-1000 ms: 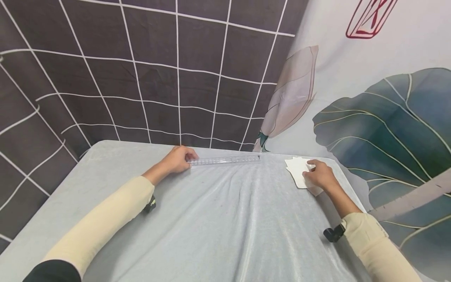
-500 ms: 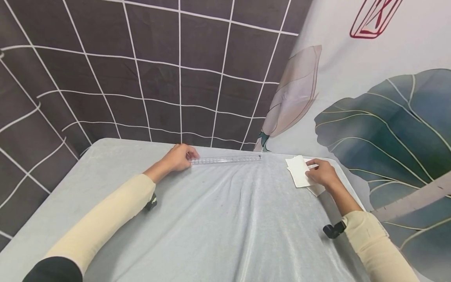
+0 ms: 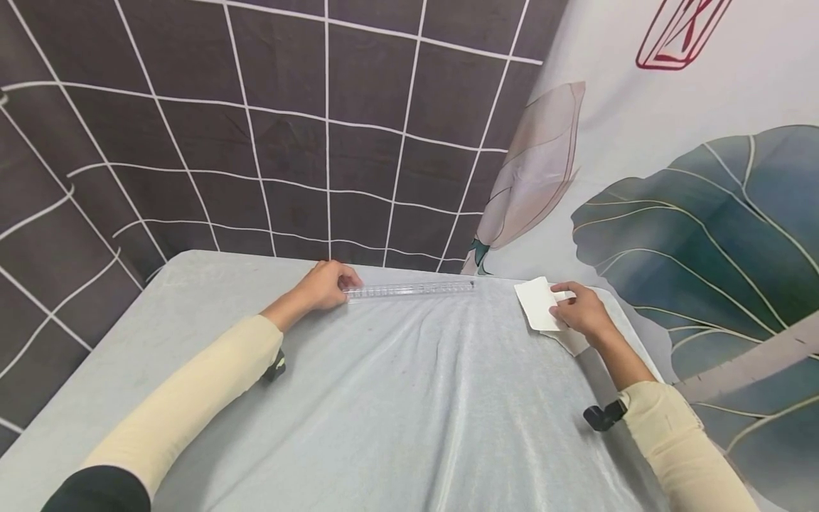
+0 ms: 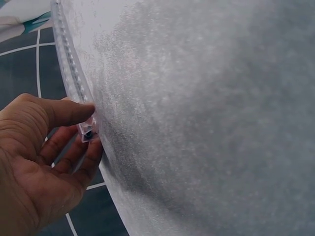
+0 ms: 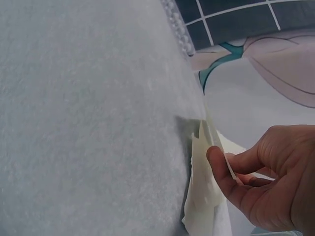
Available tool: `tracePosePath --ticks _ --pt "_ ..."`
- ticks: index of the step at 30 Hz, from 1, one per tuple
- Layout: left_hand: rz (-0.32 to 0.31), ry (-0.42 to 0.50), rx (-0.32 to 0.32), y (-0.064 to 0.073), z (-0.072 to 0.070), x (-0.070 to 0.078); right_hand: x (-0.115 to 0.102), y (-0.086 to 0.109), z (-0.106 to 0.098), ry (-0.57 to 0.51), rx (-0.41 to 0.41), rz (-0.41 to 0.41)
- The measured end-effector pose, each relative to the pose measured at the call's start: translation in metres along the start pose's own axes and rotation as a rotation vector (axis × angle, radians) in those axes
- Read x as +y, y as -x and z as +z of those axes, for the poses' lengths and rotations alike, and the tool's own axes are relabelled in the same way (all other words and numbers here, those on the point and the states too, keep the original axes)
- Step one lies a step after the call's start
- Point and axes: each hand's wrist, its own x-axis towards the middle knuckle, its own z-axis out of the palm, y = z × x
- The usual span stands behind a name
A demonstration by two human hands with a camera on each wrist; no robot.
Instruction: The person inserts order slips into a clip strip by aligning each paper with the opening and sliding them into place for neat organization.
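Note:
Near the table's back edge my left hand (image 3: 325, 286) holds the left end of a long clear plastic tube (image 3: 416, 289) with a ridged, beaded look inside. In the left wrist view the thumb presses on one side of the tube (image 4: 72, 69), fingertips on the other, and a small dark spot shows at its square end. At the back right, my right hand (image 3: 584, 311) pinches a white paper card (image 3: 536, 301) between thumb and fingers. More off-white paper pieces (image 3: 571, 341) lie under it. The right wrist view shows the card tilted edge-on above the crumpled-edged papers (image 5: 201, 182).
A pale grey cloth (image 3: 358, 398) with long wrinkles covers the table. Behind it hangs a dark curtain (image 3: 275, 142) with a white grid, and a white curtain (image 3: 614, 107) with leaf prints borders the right side.
The white card in my right hand has shifted slightly left and up, baring more of the papers beneath. My left hand and the clear tube stay in place.

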Motion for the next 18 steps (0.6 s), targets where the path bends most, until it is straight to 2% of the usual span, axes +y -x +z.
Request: tracePosePath --ticks 7,8,9,14,15,18 --pt "0.009 0.011 0.002 0.000 -0.001 -0.001 -0.006 -0.002 0.005 -0.024 -0.001 -0.022" --pt "0.037 0.029 0.008 -0.004 0.004 -0.011 -0.007 -0.002 0.006 -0.025 -0.004 -0.026" --pt "0.040 0.031 0.009 -0.004 0.004 -0.011 -0.008 -0.001 0.007 -0.028 -0.008 -0.028" --pt "0.032 0.025 0.001 -0.004 0.004 -0.009 -0.013 0.000 0.011 -0.039 -0.024 -0.044" --pt "0.005 0.008 -0.008 0.001 -0.001 0.002 -0.014 0.000 0.011 -0.044 -0.026 -0.047" --pt "0.001 0.004 -0.016 -0.001 -0.001 0.002 -0.016 -0.001 0.014 -0.058 -0.036 -0.058"
